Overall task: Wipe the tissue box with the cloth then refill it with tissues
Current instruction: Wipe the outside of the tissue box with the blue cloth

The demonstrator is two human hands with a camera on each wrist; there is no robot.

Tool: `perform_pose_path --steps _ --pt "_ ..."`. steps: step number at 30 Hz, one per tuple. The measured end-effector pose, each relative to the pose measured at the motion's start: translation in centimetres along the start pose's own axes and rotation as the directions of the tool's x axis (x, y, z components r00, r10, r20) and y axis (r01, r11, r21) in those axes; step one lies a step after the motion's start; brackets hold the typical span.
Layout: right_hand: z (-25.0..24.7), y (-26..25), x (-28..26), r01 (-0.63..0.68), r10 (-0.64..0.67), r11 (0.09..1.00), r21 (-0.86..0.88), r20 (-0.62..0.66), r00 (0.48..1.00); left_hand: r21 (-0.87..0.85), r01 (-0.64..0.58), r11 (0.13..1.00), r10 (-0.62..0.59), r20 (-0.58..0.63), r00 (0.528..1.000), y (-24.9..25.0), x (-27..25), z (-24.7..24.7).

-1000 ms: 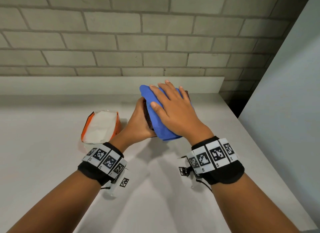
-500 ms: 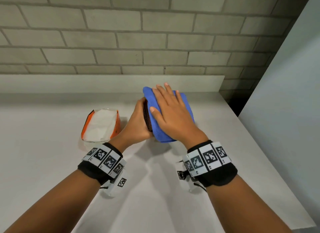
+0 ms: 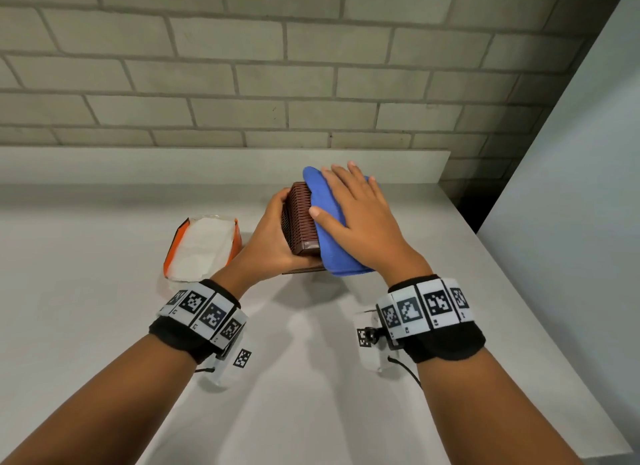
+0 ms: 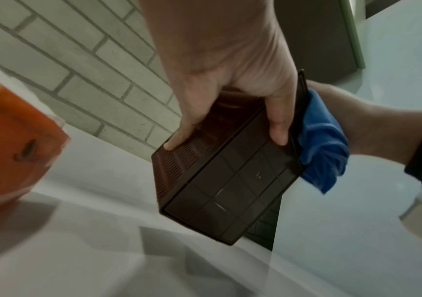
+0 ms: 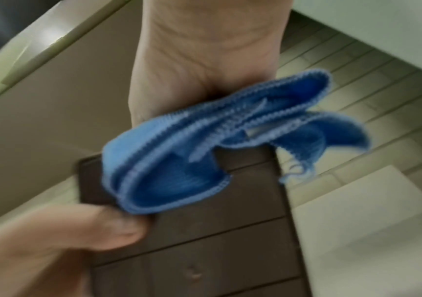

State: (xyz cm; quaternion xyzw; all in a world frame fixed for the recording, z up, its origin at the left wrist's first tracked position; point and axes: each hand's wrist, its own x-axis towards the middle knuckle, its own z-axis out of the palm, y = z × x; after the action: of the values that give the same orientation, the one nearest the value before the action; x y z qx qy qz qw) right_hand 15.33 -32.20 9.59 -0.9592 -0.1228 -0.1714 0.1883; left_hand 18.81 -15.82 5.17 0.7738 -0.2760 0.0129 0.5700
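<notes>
A brown ribbed tissue box (image 3: 300,219) is held tilted just above the white table (image 3: 311,395). My left hand (image 3: 275,231) grips it from the left, fingers over its far edge and thumb at its near end. In the left wrist view the tissue box (image 4: 225,191) shows its gridded underside in my left hand (image 4: 230,84). A folded blue cloth (image 3: 330,236) lies on the box's right face. My right hand (image 3: 360,215) presses flat on it with straight fingers. The right wrist view shows the cloth (image 5: 179,164) bunched against the box (image 5: 217,251).
An orange pack of white tissues (image 3: 201,246), its top open, lies on the table just left of the box. A raised ledge (image 3: 173,163) and a brick wall run along the back. A pale panel (image 3: 571,187) closes the right side past the table edge.
My left hand has turned the box, so more of its ribbed face shows. My right hand has slid the cloth a little to the right across the box.
</notes>
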Motion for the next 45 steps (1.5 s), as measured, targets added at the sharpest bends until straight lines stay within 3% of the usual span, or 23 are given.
perform_pose_path --steps 3,5,9,11,13,14,17,21,23,26,30,33,36,38,45 --pt "-0.9 1.1 -0.1 -0.104 0.097 0.952 0.287 0.039 0.995 -0.028 0.023 0.999 -0.023 -0.006 1.0 -0.1 -0.3 -0.7" --pt "-1.0 1.4 -0.1 -0.191 0.167 0.827 0.529 0.094 0.982 -0.03 0.045 0.999 -0.045 0.003 0.999 -0.3 -0.6 -1.0" --pt "-0.7 1.3 -0.6 -0.276 0.223 0.536 0.798 0.182 0.958 -0.127 0.083 0.988 -0.081 0.022 0.996 -0.7 -1.4 -0.9" --pt "-1.1 1.3 -0.7 -0.317 0.263 0.351 0.881 0.232 0.936 -0.227 0.106 0.968 -0.106 0.013 0.994 -0.5 -1.8 -0.8" --pt "-1.7 0.9 -1.0 -0.367 0.289 0.278 0.888 0.287 0.913 -0.336 0.117 0.934 -0.123 0.002 0.992 -0.3 -2.0 -0.8" --pt "-2.1 0.8 -1.4 -0.388 0.24 0.264 0.883 0.329 0.913 -0.397 0.122 0.91 -0.13 0.006 0.991 -0.2 -2.0 -0.9" --pt "-1.7 0.8 -1.0 -0.351 0.134 0.429 0.833 0.325 0.936 -0.543 0.149 0.826 -0.153 0.038 0.987 -0.3 -2.1 -1.3" --pt "-2.5 0.5 -0.9 -0.238 -0.035 0.624 0.744 0.331 0.943 -0.607 0.189 0.772 -0.168 0.092 0.981 -0.4 -2.4 -1.5" --pt "-2.8 0.0 -0.8 -0.147 -0.064 0.692 0.707 0.263 0.963 -0.624 0.215 0.751 -0.171 0.13 0.977 -0.5 -2.5 -1.6" --pt "-3.0 -0.1 -0.9 -0.069 -0.052 0.705 0.706 0.148 0.988 -0.556 0.273 0.785 -0.202 0.186 0.961 -0.2 -2.3 -2.1" --pt "-3.2 -0.4 -1.2 -0.07 -0.028 0.791 0.608 0.15 0.988 -0.364 0.266 0.893 -0.171 0.271 0.947 0.4 -1.5 -4.3" --pt "-2.9 -0.6 -1.2 -0.11 0.022 0.887 0.448 0.197 0.98 0.034 0.201 0.979 -0.203 0.29 0.935 2.0 -0.8 -4.9" --pt "-2.7 -1.0 -1.1 -0.129 0.04 0.905 0.406 0.221 0.974 0.342 0.056 0.938 -0.145 0.241 0.96 3.3 -0.5 -3.6" --pt "-2.9 -1.3 -1.1 -0.115 0.035 0.924 0.364 0.22 0.975 0.384 -0.003 0.923 -0.092 0.228 0.969 3.6 -0.4 -2.6" --pt "-3.2 -2.0 -1.3 -0.063 -0.014 0.952 0.298 0.252 0.968 0.249 0.014 0.968 -0.034 0.074 0.997 1.8 -0.7 -1.6"
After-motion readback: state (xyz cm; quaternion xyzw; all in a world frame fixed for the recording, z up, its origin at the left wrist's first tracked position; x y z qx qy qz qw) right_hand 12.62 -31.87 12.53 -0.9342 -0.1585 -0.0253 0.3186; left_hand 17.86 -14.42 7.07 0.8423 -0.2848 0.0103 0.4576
